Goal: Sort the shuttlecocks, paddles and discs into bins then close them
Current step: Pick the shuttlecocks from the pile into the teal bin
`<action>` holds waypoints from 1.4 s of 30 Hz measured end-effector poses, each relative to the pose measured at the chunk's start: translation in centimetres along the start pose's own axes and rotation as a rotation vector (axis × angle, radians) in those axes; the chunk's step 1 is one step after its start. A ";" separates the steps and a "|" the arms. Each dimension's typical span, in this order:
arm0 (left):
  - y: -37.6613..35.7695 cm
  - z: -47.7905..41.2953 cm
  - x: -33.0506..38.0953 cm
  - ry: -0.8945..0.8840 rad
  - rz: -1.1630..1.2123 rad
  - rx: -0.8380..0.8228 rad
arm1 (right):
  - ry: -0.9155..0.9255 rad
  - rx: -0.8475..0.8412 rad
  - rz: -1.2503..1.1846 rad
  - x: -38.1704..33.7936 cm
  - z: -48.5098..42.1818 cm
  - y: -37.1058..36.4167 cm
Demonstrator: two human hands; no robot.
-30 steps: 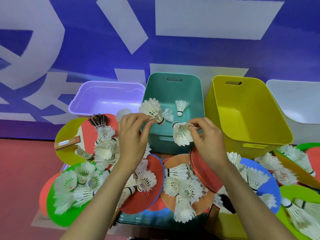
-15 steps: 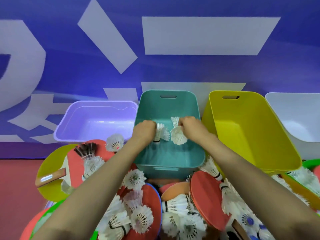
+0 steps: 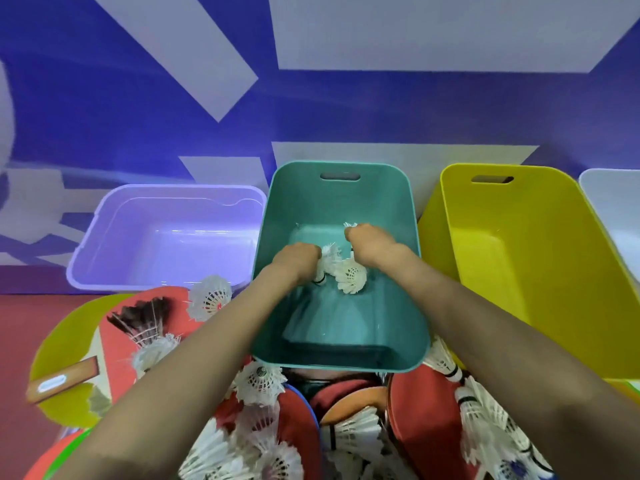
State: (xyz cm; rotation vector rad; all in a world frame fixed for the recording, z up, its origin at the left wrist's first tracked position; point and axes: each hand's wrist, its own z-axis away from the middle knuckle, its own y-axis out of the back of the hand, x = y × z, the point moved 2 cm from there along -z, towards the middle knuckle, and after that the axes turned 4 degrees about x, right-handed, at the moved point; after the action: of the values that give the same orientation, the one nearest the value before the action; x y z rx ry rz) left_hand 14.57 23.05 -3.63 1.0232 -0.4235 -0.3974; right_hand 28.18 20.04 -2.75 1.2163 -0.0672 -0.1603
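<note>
On the head camera I see the left hand (image 3: pixel 298 259) and right hand (image 3: pixel 372 244) down in the teal bin (image 3: pixel 337 363), with white shuttlecocks (image 3: pixel 351 275) touching both. Each grip curls under, out of sight; I cannot tell whether it clamps one. The purple bin (image 3: pixel 166 237) sits to the left and the yellow bin (image 3: pixel 554 289) to the right. The forearms hide part of the near heap, including the red paddle (image 3: pixel 117 348).

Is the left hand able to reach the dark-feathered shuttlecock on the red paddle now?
Probably yes, once freed: the left hand is down in the teal plastic bin gripping a white feather shuttlecock. The dark-feathered shuttlecock lies uncovered on the red paddle, beside that forearm.
</note>
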 end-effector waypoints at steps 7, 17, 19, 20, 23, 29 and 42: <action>1.7 4.9 0.3 -0.014 0.132 0.176 | 0.010 0.092 -0.076 0.2 3.5 1.4; -1.4 18.6 -1.3 -0.112 0.573 0.866 | 0.224 0.369 -0.397 -2.9 15.8 1.3; -2.5 20.8 -2.0 -0.101 0.605 0.947 | 0.258 0.451 -0.463 -4.1 18.0 0.8; -3.2 21.7 -2.4 -0.090 0.611 0.973 | 0.276 0.490 -0.480 -4.8 19.0 0.5; -5.6 23.8 -3.8 -0.080 0.610 0.964 | 0.363 0.580 -0.516 -6.8 21.6 -0.9; -10.4 26.3 -5.1 -0.049 0.507 0.728 | 0.437 0.375 -0.494 -9.5 23.6 -4.3; -14.8 28.6 -4.5 -0.141 0.348 0.445 | 0.394 0.025 -0.204 -14.3 19.4 -9.4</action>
State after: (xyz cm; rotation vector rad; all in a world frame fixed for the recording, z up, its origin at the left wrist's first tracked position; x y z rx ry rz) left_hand -5.67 -2.37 -4.36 1.3266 -0.8280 -0.0587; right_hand 10.60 1.15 -4.38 1.2591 0.3995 -0.0951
